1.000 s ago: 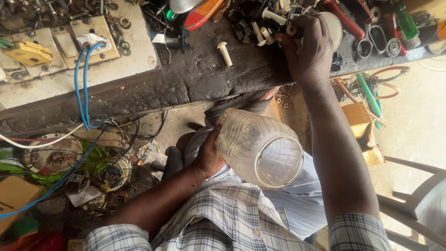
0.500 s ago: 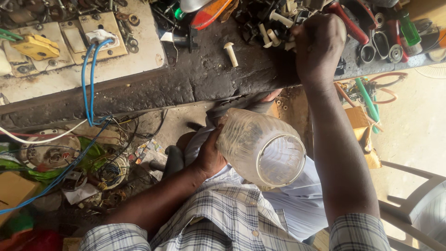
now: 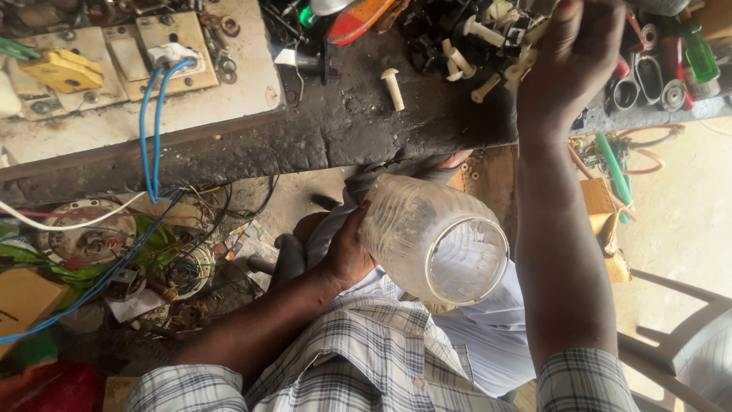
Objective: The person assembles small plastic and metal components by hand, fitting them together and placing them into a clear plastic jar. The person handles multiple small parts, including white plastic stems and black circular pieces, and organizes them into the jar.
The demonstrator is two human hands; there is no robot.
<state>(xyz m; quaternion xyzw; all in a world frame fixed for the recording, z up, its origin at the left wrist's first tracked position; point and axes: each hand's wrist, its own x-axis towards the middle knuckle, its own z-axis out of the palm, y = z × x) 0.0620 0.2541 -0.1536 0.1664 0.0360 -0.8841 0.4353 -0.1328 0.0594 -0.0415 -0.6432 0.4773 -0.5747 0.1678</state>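
Left hand: the left hand [image 3: 343,255], just left of the middle of the frame, is wrapped around the side of a clear plastic jar [image 3: 431,240], fingers curled against its ribbed wall and grasping it.
Jar: it lies tilted in the middle of the frame, above the person's lap, with its round open mouth turned toward the lower right. It looks empty. A grey cloth [image 3: 366,183] sits just behind its upper end, touching the hand.
Right hand: the right hand [image 3: 568,65] is in the upper right of the frame, reaching onto the dark workbench [image 3: 335,130]. The fingers are bent down into a heap of small parts; whether they have closed on one cannot be told from this view.
Small parts: white plastic pegs [image 3: 488,53] lie mixed with black pieces just left of the right hand. One white peg [image 3: 393,88] lies alone on the bench, a little apart from the heap.
Upper left of the frame: a pale switch board [image 3: 229,91] carries a white plug with two blue wires [image 3: 149,130] hanging down over the bench edge. A yellow plastic piece [image 3: 61,70] lies near the left edge.
Lower left: a tangle of wires and round metal parts [image 3: 91,240] lies on the floor under the bench.
Right edge: a green tube [image 3: 614,172] hangs beside the right forearm.
Clothing: checked shirt sleeves [image 3: 366,358] fill the bottom of the frame.
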